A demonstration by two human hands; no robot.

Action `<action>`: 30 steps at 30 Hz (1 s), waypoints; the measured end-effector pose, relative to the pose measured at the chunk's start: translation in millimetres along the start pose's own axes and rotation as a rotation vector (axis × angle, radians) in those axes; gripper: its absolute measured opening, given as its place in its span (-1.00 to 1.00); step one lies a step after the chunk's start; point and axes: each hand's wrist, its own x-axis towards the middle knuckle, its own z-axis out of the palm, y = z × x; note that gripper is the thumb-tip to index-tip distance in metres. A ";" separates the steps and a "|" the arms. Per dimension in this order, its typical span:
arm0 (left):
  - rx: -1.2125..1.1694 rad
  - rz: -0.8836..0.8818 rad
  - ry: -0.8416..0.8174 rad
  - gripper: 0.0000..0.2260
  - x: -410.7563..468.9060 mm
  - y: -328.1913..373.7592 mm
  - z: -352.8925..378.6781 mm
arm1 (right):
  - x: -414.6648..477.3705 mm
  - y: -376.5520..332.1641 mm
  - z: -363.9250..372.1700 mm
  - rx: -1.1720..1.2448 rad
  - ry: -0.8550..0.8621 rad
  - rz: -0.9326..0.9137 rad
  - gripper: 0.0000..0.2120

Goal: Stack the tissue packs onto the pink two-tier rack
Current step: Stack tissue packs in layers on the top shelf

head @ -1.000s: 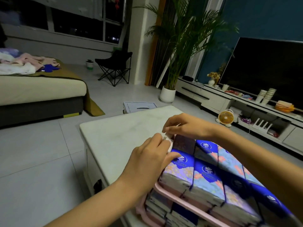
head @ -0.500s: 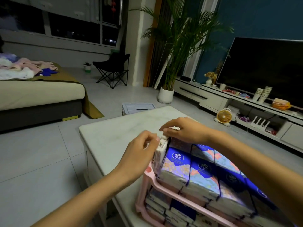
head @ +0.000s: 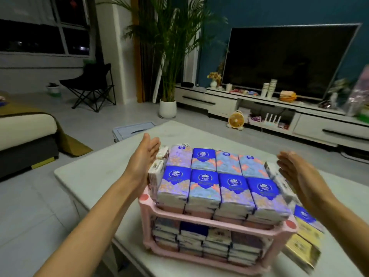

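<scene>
Right of rack (head: 145, 204): loose packs (head: 304, 215), R hand (head: 296, 171).

a dark television (head: 289, 60) fills the upper right against a teal wall (head: 259, 11), above a long white cabinet (head: 219, 101). a potted palm (head: 168, 56) stands at top centre, a black folding chair (head: 93, 86) left of it under night-dark windows (head: 30, 41). pale tiled floor (head: 99, 120) below.
</scene>
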 end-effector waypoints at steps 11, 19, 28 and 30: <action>-0.054 -0.100 -0.080 -0.42 -12.7 -1.0 8.0 | -19.4 1.5 25.7 0.240 -0.113 0.263 -0.42; 0.129 -0.068 -0.047 -0.43 -19.4 -1.7 10.8 | -25.2 -10.1 30.1 0.079 -0.175 0.279 -0.64; 0.668 0.295 -0.131 -0.46 -63.8 -5.1 -17.8 | -31.7 -12.8 12.9 -0.138 -0.155 0.085 -0.29; 0.759 0.351 -0.199 -0.32 -72.8 -13.3 -19.7 | -36.8 -10.3 16.9 -0.162 -0.173 0.061 -0.37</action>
